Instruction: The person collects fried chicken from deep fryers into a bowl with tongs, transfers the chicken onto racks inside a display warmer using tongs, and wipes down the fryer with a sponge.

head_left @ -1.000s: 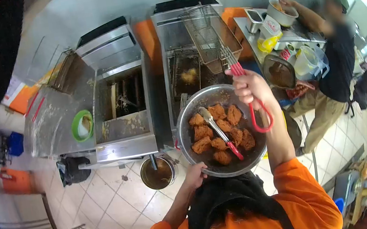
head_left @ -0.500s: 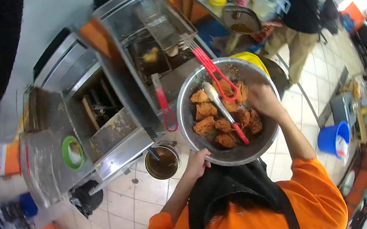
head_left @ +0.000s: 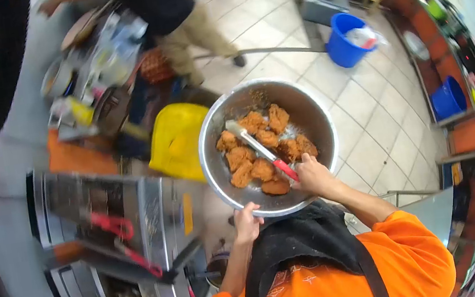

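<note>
A large steel bowl (head_left: 324, 117) is in front of my apron, with several browned pieces of fried chicken (head_left: 241, 158) inside. My left hand (head_left: 248, 222) grips its near left rim, thumb on the edge. Metal tongs (head_left: 259, 147) with a red handle lie diagonally across the chicken, their head toward the far left. Over the near right rim reaches my right hand (head_left: 314, 176), its fingers closed at the end of the tongs' handle. Part of that grip is hidden by the hand itself.
Left of the bowl are a yellow seat or tub (head_left: 178, 142) and steel fryers (head_left: 153, 222), with red-handled utensils (head_left: 137, 259) over them. Another person (head_left: 167, 5) stands at a cluttered counter, far left. A blue bucket (head_left: 347, 43) sits on the tiled floor, right.
My view has swung right, so the fryers now lie left. The red-handled fork no longer overlaps the bowl. My right hand has moved from the bowl's right side to the tongs' handle.
</note>
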Motion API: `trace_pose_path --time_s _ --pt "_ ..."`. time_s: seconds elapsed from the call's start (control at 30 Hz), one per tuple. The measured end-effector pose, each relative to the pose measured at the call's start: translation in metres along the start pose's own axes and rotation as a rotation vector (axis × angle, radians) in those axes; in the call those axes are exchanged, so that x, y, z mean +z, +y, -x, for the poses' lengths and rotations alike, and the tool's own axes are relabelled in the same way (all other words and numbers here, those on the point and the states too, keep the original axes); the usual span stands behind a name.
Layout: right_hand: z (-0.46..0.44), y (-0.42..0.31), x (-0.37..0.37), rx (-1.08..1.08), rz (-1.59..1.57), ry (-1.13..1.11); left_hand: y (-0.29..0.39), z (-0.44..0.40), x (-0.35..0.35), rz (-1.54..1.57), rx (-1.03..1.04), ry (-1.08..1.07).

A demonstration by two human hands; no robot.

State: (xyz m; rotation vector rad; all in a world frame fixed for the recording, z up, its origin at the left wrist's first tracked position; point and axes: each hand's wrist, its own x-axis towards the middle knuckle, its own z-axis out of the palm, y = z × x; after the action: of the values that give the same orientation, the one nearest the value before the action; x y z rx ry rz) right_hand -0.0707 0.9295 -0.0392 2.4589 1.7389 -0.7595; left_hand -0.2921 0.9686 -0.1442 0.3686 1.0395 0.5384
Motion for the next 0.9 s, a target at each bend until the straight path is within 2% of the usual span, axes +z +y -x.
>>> trace_pose_path --time_s 0.07,0.2,0.3,0.33,0.43,0.6,0.67,0.77,0.8,0.83,0.87,0.9 --pt "0.038 -0.007 -0.012 -0.046 -0.118 0.206 -0.007 0.003 -0.018 0.018 -0.02 -0.106" --pt "0.107 -0.027 -0.058 0.065 -0.18 0.521 0.01 0.01 -0.015 -0.098 -0.029 -0.188" --pt "0.124 -0.043 -0.06 0.138 -0.102 0.515 0.002 -0.011 -0.031 -0.109 -0.141 -0.305" --pt "0.125 -0.052 -0.06 0.209 -0.021 0.44 0.008 -0.001 -0.024 -0.143 -0.136 -0.295" --pt "0.076 -0.061 -0.028 0.326 0.043 0.492 0.018 -0.051 -0.038 -0.194 -0.273 -0.387" --pt "0.001 -0.05 0.093 0.535 0.339 0.166 -0.028 -0.143 -0.089 -0.174 -0.291 -0.532" --pt "-0.016 -0.06 0.088 0.578 0.418 0.029 -0.022 -0.158 -0.09 -0.172 -0.277 -0.564" --pt "-0.033 -0.061 0.069 0.497 0.548 -0.051 -0.036 -0.205 -0.088 -0.243 -0.221 -0.584" --pt "-0.031 -0.063 0.069 0.455 0.582 -0.002 -0.031 -0.212 -0.098 -0.273 -0.203 -0.59" --pt "-0.018 -0.056 0.068 0.479 0.682 0.176 -0.035 -0.215 -0.103 -0.306 -0.189 -0.582" --pt "0.001 -0.063 0.049 0.563 0.532 0.304 -0.04 -0.223 -0.097 -0.276 -0.177 -0.636" --pt "0.018 -0.067 0.026 0.661 0.445 0.215 -0.038 -0.227 -0.087 -0.255 -0.163 -0.685"
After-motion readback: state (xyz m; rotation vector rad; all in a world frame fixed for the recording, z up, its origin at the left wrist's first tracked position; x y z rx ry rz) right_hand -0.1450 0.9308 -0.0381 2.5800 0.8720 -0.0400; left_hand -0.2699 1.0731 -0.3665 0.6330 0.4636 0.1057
